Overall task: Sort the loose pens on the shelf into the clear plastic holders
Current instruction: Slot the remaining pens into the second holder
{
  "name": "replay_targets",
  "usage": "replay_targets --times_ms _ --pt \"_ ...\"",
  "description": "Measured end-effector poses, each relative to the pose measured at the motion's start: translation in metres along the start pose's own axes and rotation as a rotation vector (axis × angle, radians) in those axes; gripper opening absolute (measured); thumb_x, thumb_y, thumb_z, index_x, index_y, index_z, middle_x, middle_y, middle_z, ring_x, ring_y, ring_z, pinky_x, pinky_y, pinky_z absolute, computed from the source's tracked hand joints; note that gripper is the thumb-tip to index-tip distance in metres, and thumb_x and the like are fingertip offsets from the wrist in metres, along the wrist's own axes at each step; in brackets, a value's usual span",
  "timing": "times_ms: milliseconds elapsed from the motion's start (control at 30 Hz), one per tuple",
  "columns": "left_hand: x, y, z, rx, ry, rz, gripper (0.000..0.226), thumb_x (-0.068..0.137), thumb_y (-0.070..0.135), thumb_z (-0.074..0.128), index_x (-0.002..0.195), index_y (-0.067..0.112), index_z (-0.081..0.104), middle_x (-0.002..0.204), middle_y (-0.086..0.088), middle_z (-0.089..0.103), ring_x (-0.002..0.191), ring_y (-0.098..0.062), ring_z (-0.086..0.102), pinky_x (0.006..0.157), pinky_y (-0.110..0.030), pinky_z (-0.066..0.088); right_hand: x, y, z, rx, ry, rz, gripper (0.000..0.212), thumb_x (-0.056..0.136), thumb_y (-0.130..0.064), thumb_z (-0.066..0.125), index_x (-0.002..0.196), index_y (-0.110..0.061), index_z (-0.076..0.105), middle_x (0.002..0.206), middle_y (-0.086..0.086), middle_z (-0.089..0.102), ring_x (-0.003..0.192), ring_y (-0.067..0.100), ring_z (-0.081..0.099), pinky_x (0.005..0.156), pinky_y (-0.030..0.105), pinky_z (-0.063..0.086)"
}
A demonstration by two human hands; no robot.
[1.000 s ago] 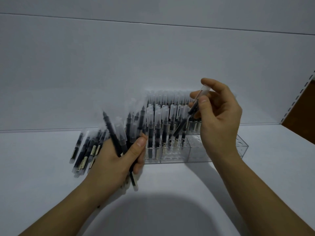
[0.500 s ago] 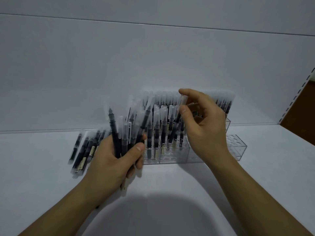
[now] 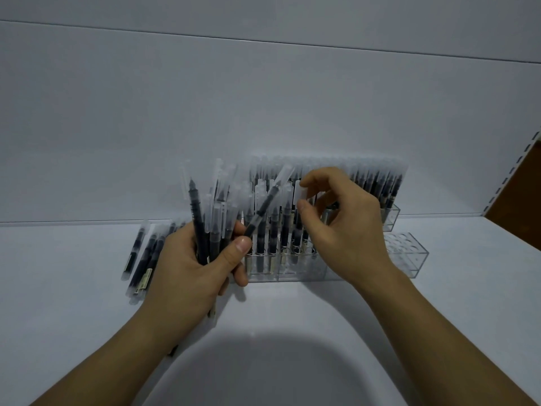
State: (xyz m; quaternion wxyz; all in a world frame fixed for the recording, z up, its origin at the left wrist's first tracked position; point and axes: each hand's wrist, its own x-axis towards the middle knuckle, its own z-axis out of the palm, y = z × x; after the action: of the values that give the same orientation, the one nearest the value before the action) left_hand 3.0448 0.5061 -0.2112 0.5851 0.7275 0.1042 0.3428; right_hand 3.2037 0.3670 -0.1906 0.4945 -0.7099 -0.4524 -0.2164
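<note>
My left hand [image 3: 193, 265] grips a bundle of black pens with clear caps [image 3: 213, 227], held upright just left of the holders; one pen [image 3: 268, 200] leans out to the right. My right hand [image 3: 345, 227] is over the front clear plastic holder [image 3: 409, 259], thumb and forefinger pinching the clear cap of a pen [image 3: 299, 191] that stands among the pens in it. The holder's right end shows empty holes. Behind it a rear holder [image 3: 390, 218] is packed with upright pens. Several loose pens [image 3: 140, 256] lie on the white shelf [image 3: 292, 312] at the left, partly hidden by my left hand.
The white back wall [image 3: 263, 112] rises right behind the holders. A slotted shelf upright [image 3: 509, 177] and a brown panel [image 3: 527, 189] close the right side. My shadow falls on the shelf's front.
My right hand moved left and down with its pen, from above the holder's right part to the row of standing pens. My left hand's bundle rose slightly and stood more upright.
</note>
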Motion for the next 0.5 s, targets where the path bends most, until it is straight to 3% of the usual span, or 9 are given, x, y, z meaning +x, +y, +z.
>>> replay_targets --times_ms 200,300,367,500 --pt "-0.001 0.001 -0.001 0.0 0.016 -0.009 0.026 0.08 0.033 0.065 0.096 0.013 0.067 0.061 -0.015 0.067 0.05 -0.031 0.057 0.046 -0.028 0.048 -0.001 0.0 0.001 -0.074 0.061 -0.085 0.017 0.089 -0.005 0.072 0.103 -0.015 0.068 0.091 -0.006 0.062 0.072 0.012 0.057 0.067 0.012 0.043" --pt "0.0 0.0 -0.001 -0.004 0.008 -0.013 0.026 0.08 0.032 0.065 0.097 0.013 0.067 0.06 -0.015 0.067 0.048 -0.029 0.056 0.046 -0.027 0.047 -0.002 -0.007 -0.001 0.086 0.094 -0.054 0.019 0.092 -0.004 0.07 0.105 -0.016 0.065 0.087 -0.006 0.063 0.07 0.015 0.057 0.063 0.015 0.042" --pt "-0.001 0.001 -0.001 -0.002 0.0 -0.011 0.025 0.079 0.031 0.065 0.096 0.013 0.067 0.059 -0.014 0.067 0.048 -0.019 0.057 0.047 -0.025 0.047 -0.003 -0.012 -0.002 0.257 0.096 0.007 0.02 0.093 -0.003 0.071 0.104 -0.018 0.063 0.085 -0.006 0.065 0.068 0.018 0.058 0.06 0.022 0.045" --pt "-0.001 0.002 0.001 -0.001 -0.028 0.01 0.025 0.08 0.029 0.065 0.095 0.01 0.066 0.057 -0.014 0.065 0.046 -0.014 0.056 0.047 -0.022 0.046 -0.006 -0.022 0.002 0.463 0.052 0.088 0.022 0.093 -0.012 0.074 0.106 -0.016 0.058 0.09 0.002 0.068 0.07 0.024 0.062 0.06 0.046 0.056"
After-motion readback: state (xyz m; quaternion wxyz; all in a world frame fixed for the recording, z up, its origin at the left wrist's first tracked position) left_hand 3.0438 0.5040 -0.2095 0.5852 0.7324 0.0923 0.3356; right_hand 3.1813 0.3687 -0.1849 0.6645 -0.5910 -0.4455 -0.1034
